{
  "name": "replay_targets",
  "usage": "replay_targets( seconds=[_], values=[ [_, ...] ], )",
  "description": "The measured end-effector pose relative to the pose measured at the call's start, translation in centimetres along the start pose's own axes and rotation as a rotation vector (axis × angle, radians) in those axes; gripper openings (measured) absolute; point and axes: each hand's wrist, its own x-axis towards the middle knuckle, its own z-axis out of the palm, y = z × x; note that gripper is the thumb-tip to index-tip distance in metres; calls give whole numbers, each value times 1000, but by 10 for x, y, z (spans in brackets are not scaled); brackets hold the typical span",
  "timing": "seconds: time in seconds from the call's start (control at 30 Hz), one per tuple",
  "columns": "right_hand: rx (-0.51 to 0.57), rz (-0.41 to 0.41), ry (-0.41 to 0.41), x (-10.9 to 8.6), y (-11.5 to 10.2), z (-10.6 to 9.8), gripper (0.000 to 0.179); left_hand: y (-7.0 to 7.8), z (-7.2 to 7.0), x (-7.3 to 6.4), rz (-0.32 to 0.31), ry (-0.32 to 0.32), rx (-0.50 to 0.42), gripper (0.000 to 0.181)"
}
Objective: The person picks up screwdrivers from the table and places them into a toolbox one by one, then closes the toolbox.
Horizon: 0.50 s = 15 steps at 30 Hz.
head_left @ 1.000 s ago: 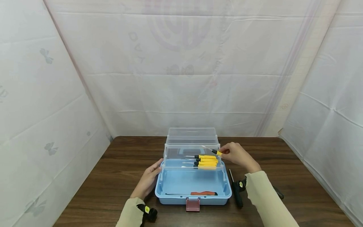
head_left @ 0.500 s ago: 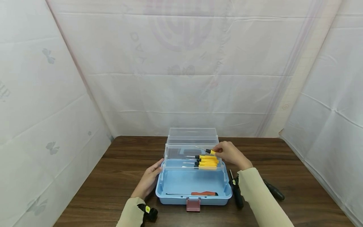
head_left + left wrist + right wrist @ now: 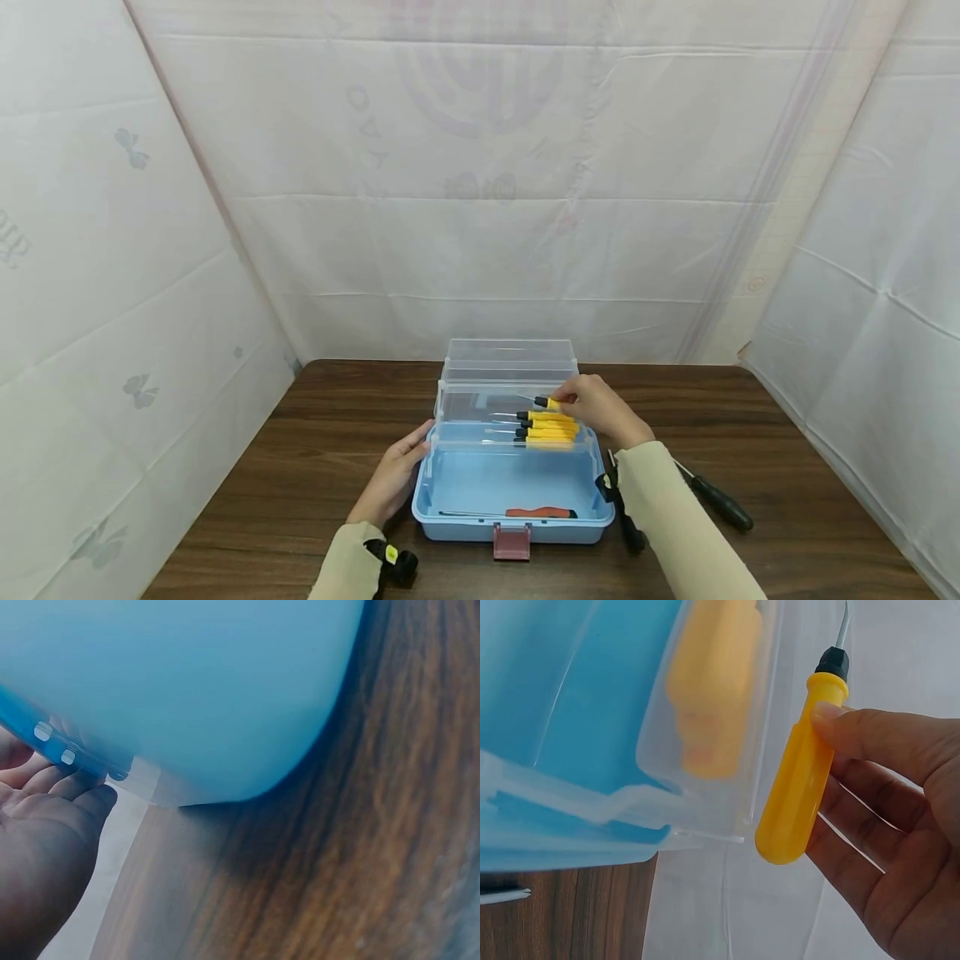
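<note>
My right hand [image 3: 600, 407] pinches a small screwdriver [image 3: 799, 784] by its yellow handle, thumb on one side and fingers on the other. Its black collar and thin metal shaft point left, over the back of the clear tray [image 3: 457, 404] in a light blue toolbox [image 3: 510, 479]. Several like yellow-handled screwdrivers [image 3: 551, 429] lie side by side in that tray. At the toolbox's left side, my left hand [image 3: 390, 479] grips the rim, and in the left wrist view its fingertips [image 3: 101, 799] meet the blue edge.
An orange-handled screwdriver [image 3: 540, 512] lies along the toolbox's front inside. The clear lid [image 3: 510, 350] stands open behind, and a pink latch [image 3: 512, 542] hangs in front. Right of the box, a black-handled tool [image 3: 633, 535] and a black-handled screwdriver [image 3: 720, 502] lie on the wooden table [image 3: 300, 450].
My right hand has moved left with the yellow screwdriver, from the tray's right end to over its back. The forearm's shift uncovers more of the black screwdriver. My left hand has stayed put.
</note>
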Motion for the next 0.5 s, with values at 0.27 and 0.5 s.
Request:
replay_targets(
  seconds=[0.27,0.5],
  values=[
    [24,2,15,3,-3,5,20,0,1,0,2,5,-10,50],
    [-22,-2,34,6,-4,9,21,1,2,0,12,-3,-16,50]
  ],
)
